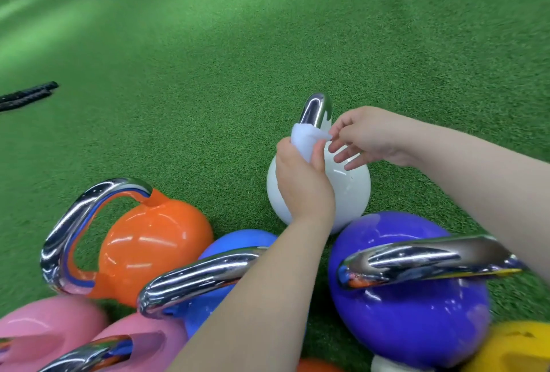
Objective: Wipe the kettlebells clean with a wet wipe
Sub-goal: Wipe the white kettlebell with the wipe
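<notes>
Left grip around bunched white wipe

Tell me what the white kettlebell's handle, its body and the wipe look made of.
Handle: polished chromed metal, likely steel; mirror reflections.
Body: glossy white coating, vinyl or paint; sharp highlights.
Wipe: soft white nonwoven fabric, apparently; it crumples in the left hand.

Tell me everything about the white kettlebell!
The white kettlebell has a round, glossy white body and a shiny chrome handle, seen edge-on. It stands upright on the green turf, just beyond the purple kettlebell. The left hand holds a wet wipe against the handle's base, and the right hand pinches the wipe's corner.
</notes>
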The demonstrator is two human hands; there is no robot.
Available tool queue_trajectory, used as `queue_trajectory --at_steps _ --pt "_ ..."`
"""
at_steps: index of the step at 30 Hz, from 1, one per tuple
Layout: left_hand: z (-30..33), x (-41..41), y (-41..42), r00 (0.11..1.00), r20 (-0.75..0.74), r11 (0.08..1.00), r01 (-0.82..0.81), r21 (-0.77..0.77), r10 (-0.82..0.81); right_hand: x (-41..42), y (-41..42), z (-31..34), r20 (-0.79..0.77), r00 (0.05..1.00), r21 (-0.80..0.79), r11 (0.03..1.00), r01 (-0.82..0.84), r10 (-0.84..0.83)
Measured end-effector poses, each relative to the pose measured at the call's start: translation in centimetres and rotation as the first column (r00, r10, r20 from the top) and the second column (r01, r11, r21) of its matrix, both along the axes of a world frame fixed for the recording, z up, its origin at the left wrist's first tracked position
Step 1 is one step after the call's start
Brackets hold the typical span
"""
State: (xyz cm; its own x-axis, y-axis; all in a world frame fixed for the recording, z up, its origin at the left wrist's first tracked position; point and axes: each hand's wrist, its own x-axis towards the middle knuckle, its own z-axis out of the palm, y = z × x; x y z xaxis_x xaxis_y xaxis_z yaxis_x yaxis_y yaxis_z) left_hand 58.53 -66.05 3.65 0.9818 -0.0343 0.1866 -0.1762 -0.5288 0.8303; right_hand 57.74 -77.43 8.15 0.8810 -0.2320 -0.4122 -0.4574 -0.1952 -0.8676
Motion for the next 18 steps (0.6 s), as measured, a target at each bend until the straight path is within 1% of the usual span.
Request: queue_trajectory --at_steps 2,6,11,18 --pt "-0.1 -0.2 -0.1 0.999 -0.044 0.997 -0.026 -0.076 0.023 0.2 0.3 -0.2 0.005 1.000 0.030 1.000 -0.010 0.010" --pt "-1.1 -0.4 0.3 0.995 -0.101 0.971 -0.022 -0.237 -0.002 0.5 0.8 -0.6 -0.019 1.000 0.055 0.998 -0.013 0.014" --pt "-1.9 -0.7 0.2 0.990 -0.142 0.963 -0.051 -0.265 0.013 0.2 1.8 -1.4 -0.065 0.996 0.041 0.997 -0.063 0.066" --pt "-3.2 -1.2 0.6 0.988 -0.153 0.950 -0.080 -0.300 0.034 -0.7 2.3 -3.2 -0.169 0.978 -0.020 0.992 -0.125 0.120"
